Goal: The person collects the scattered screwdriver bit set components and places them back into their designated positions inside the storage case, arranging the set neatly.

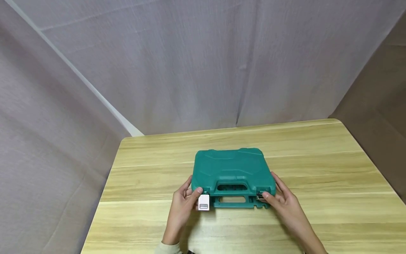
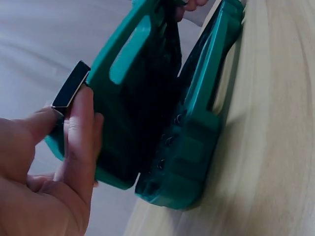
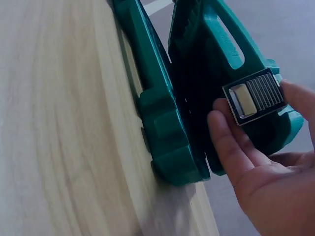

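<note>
A green plastic tool case [image 1: 231, 165] is on the table, its handle side facing me and its lid partly raised. My left hand [image 1: 183, 201] grips the lid's near left corner, thumb on top beside a flipped-out metal latch [image 1: 203, 202]. At the near right corner, my right hand [image 1: 283, 200] holds the lid with its thumb by the other latch [image 3: 253, 96]. Fingers of both hands reach under the lid's edge. The base [image 2: 189, 157] lies on the table below. Its interior is dark; a few small round shapes show there in the left wrist view, too unclear to name.
The wooden table [image 1: 142, 176] extends around the case on all sides. Grey cloth [image 1: 190, 70] hangs behind and to the left, and a brown panel [image 1: 380, 88] stands along the right edge.
</note>
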Tool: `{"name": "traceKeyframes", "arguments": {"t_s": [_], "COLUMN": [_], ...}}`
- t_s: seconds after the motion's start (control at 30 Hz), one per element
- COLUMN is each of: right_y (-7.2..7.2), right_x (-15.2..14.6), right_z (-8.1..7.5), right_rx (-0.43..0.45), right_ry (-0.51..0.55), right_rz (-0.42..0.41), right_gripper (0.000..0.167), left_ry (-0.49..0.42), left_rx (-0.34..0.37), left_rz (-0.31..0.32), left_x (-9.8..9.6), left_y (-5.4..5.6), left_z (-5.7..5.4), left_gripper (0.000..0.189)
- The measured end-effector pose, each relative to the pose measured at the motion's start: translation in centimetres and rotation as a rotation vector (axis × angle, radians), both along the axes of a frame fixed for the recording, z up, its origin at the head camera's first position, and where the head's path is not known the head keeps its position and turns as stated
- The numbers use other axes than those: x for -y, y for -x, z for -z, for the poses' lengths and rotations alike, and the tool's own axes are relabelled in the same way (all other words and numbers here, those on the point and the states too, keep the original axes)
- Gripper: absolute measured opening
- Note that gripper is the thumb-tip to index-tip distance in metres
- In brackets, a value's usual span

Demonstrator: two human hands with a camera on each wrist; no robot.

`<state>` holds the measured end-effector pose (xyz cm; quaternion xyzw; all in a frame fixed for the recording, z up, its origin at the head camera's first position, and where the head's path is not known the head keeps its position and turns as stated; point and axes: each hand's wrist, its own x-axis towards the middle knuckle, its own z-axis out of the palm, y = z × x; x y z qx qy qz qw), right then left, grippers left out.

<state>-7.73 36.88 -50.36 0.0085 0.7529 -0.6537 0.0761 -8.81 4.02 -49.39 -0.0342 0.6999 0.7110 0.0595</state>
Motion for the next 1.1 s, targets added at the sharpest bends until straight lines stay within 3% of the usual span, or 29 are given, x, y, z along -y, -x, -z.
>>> {"name": "traceKeyframes", "arguments": {"t_s": [0.2,0.4,0.57,0.77,0.93,1.1], "right_y": [-0.2,-0.3,-0.5,-1.2,-1.9,-2.2], "right_x": [-0.1,-0.2,-0.4,-0.5,-0.2,0.2], "right_z": [0.2,0.4,0.3,0.2,0.5,0.6], "right_rx": [0.043,0.112,0.175,0.213,0.200,0.202], "right_ry": [-0.082,0.000,0.117,0.146,0.090,-0.038], "right_rz": [-0.027,-0.059,-0.091,-0.107,-0.073,-0.020], "right_gripper": [0.089,0.097,0.102,0.101,0.098,0.097], "left_ry": [0.014,-0.035,0.017,0.094,0.171,0.112], "left_rx": [0.046,0.099,0.110,0.103,0.096,0.106], "left_rz": [0.057,0.106,0.066,0.044,0.008,-0.052], "left_x": [0.3,0.5,0.4,0.3,0.3,-0.1], "left_y": [-0.5,-1.0,-1.1,-1.3,-1.8,-2.3], "left_z": [0.0,0.2,0.3,0.5,0.7,1.0], "left_gripper": [0.077,0.080,0.079,0.078,0.076,0.070]}}
